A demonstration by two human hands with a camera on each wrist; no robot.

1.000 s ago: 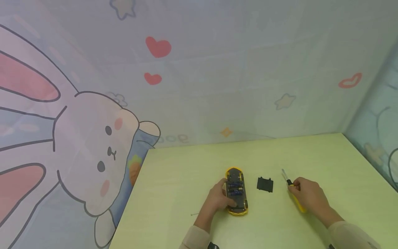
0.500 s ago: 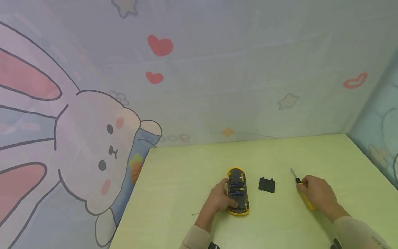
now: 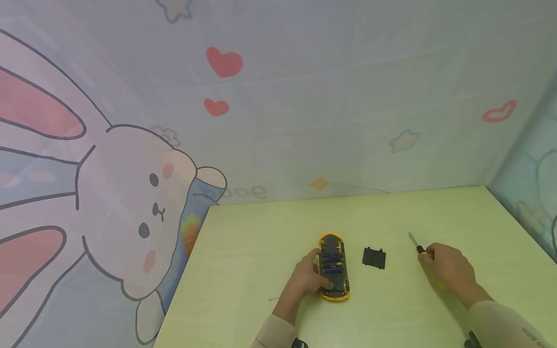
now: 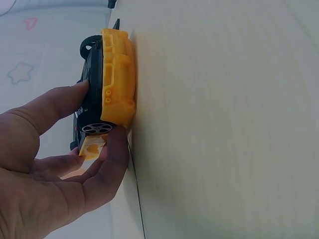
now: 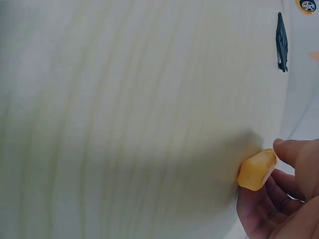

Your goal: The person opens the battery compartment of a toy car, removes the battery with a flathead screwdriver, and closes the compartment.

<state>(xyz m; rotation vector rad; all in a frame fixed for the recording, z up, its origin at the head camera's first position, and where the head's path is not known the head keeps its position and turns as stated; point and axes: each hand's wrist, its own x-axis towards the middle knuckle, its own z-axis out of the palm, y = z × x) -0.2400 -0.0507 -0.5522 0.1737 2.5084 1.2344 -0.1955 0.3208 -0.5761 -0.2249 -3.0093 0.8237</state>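
Two things are held, well apart: the left hand grips the upturned toy car on the tabletop, batteries exposed; the right hand holds a screwdriver, now shifted farther from the loose black cover; the tool seems momentarily out of use.

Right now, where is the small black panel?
In the head view, the black panel lies on the table between the toy car, to its left, and the screwdriver in the right hand.
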